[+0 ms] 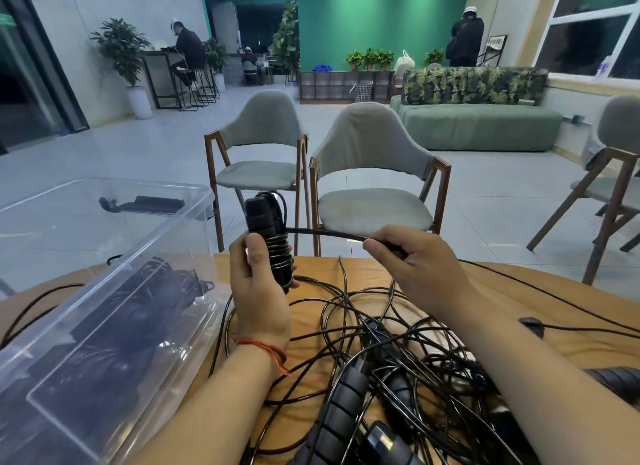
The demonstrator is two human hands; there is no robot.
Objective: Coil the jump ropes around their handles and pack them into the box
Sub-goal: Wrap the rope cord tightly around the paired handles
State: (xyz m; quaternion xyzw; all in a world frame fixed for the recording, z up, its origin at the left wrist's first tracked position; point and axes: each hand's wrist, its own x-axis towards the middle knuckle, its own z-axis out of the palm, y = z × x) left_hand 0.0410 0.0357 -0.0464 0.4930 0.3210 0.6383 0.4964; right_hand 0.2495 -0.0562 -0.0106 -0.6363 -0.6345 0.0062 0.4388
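Item: black jump rope, part-coiled. Grip: left hand (258,291) clasps the paired handles (263,222) upright, with several turns wound on; right hand (419,260) pinches the taut rope (325,233) just beside them. Clear box (138,248), left of the left hand, holds dark bundled ropes. Loose tangle (398,353) lies on the surface (374,270) beneath both hands. Risk: the trailing length probably snags in that tangle, dragging other ropes up or slackening the turns.

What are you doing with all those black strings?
Those are jump ropes being tidied. The left hand grips a pair of handles, held upright, with coils already wound around them. The right hand pinches the rope and holds it out taut to the side. More lie tangled on the table, and the clear box on the left holds some wound ones.
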